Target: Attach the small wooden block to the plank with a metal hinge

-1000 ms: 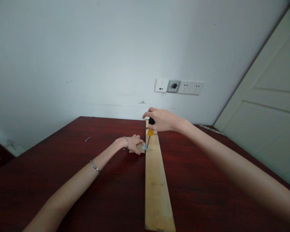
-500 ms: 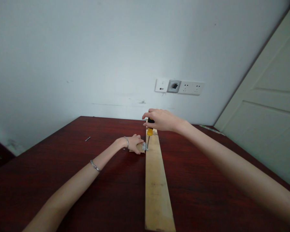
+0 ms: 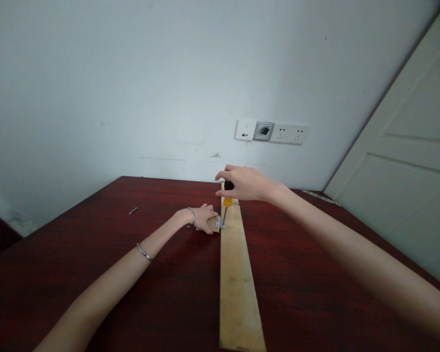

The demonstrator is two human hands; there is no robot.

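Note:
My right hand (image 3: 244,182) is closed around the black and yellow handle of a screwdriver (image 3: 227,201). Its shaft slants down to a small metal hinge (image 3: 220,223) at the left edge of a long wooden board (image 3: 238,288). The hinge bridges that board and a short wooden block (image 3: 214,225) beside it. My left hand (image 3: 205,218) grips the block, thumb at the near side and fingers over the far side. Whether a screw sits under the screwdriver tip is too small to tell.
The dark red table (image 3: 161,303) meets a white wall with a row of sockets (image 3: 273,132). A small grey metal strip (image 3: 132,210) lies at the left. A pale door (image 3: 407,156) stands at the right, and a thin printed strip (image 3: 319,196) lies along the table's back right edge.
The right hand has shifted very slightly on the screwdriver handle. My left hand, the block and the board stay where they were.

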